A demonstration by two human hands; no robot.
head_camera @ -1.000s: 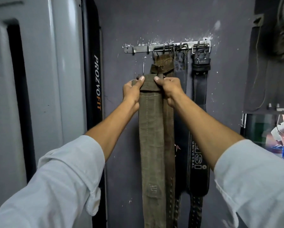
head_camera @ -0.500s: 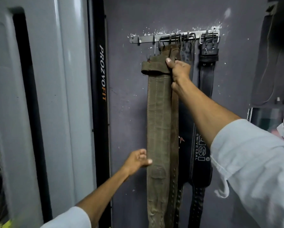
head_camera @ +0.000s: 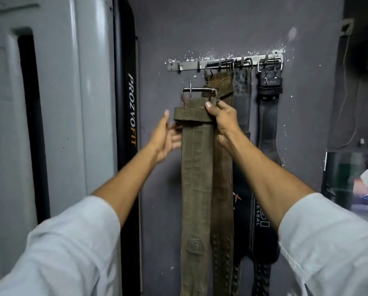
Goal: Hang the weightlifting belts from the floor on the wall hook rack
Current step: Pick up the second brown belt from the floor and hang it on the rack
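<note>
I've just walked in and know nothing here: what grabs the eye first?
An olive belt held up mid-frame: the right hand grips its top, its buckle below the rack, while the left hand is open beside it. Other belts hang from the rack at right.

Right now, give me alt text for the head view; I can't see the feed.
The right hand grips the top of an olive canvas belt, its metal buckle held below the wall hook rack and not yet hooked. The open left hand reaches in beside it. Three other belts already hang from the rack.
</note>
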